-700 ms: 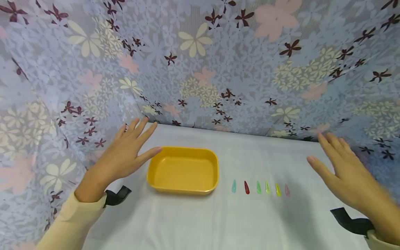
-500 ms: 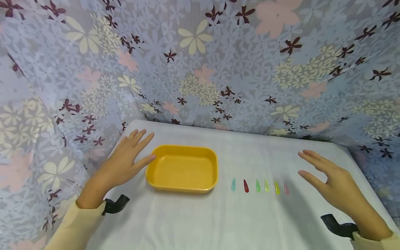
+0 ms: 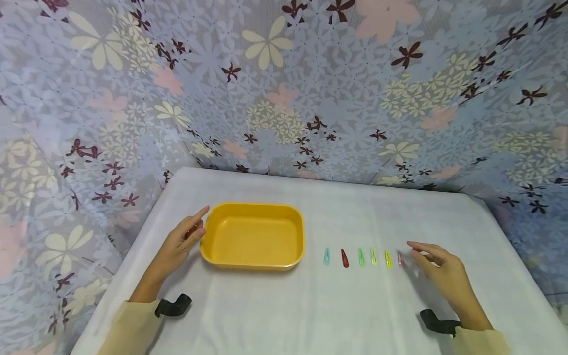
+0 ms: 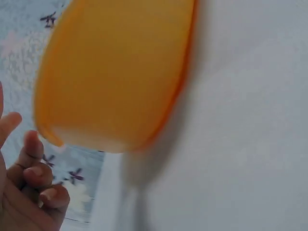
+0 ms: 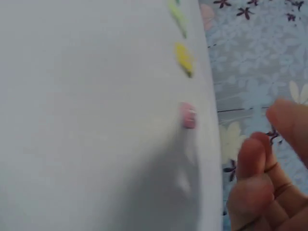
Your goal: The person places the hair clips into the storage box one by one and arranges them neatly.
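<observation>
My left hand [image 3: 177, 241] is beside the left rim of a yellow tray [image 3: 253, 239], index finger extended and other fingers bent. Whether it touches the rim cannot be told. My right hand [image 3: 441, 273] hovers just right of the pink hair clip [image 3: 401, 259], thumb and fingers bent, with a gap between them in the right wrist view. To the left of that clip lie a yellow clip [image 3: 388, 259], a light yellow-green clip [image 3: 373, 257], a green clip [image 3: 361, 257], a red clip [image 3: 344, 258] and a light blue clip [image 3: 326, 257], in a row.
A white cloth [image 3: 284, 315] covers the table. Floral fabric [image 3: 284, 98] hangs behind and on both sides. Black straps [image 3: 173, 305] show at both wrists, by beige sleeves.
Both hands have come lower toward the table. My right hand has moved left to the pink clip and its fingers have bent. My left hand's fingers have bent near the tray. The clips have stayed put.
</observation>
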A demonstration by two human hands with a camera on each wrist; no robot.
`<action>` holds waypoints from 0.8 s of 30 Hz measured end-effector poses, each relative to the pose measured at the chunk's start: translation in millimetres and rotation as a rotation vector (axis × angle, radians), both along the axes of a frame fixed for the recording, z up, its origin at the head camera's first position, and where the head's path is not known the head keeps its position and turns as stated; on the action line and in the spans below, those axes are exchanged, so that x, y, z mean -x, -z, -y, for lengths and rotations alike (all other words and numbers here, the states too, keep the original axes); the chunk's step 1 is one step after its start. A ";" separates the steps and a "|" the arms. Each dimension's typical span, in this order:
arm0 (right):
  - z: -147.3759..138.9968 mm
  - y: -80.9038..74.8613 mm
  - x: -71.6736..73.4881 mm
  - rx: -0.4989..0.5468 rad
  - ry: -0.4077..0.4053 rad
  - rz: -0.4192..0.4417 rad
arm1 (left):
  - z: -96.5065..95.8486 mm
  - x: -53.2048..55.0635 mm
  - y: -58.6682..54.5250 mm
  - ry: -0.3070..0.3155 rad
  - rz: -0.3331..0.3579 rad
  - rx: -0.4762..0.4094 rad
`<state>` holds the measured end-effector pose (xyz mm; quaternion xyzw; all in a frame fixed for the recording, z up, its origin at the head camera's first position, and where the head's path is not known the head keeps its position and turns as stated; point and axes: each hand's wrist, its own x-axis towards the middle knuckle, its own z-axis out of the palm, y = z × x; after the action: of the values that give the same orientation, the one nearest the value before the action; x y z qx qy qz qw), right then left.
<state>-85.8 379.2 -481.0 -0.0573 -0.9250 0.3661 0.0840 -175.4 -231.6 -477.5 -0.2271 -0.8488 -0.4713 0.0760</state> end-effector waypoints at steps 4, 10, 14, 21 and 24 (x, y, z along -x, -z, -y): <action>3.5 18.1 -0.7 0.026 0.049 0.031 | -2.3 -1.7 15.3 -0.049 0.128 -0.113; 8.2 31.8 -0.4 -0.048 0.061 0.004 | -5.5 -0.7 29.8 -0.070 0.282 -0.195; 13.5 35.5 -1.7 -0.136 0.064 -0.042 | -5.2 -1.1 33.6 -0.043 0.366 -0.287; 27.2 36.0 -0.8 -0.229 0.079 -0.062 | -4.4 -0.3 39.6 -0.041 0.420 -0.374; 30.3 34.4 0.9 -0.218 0.104 -0.032 | -3.7 0.5 39.6 -0.057 0.425 -0.371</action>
<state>-86.6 348.9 -515.5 -0.0899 -0.9536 0.2594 0.1233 -176.0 -227.9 -517.1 -0.0814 -0.7510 -0.6534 -0.0499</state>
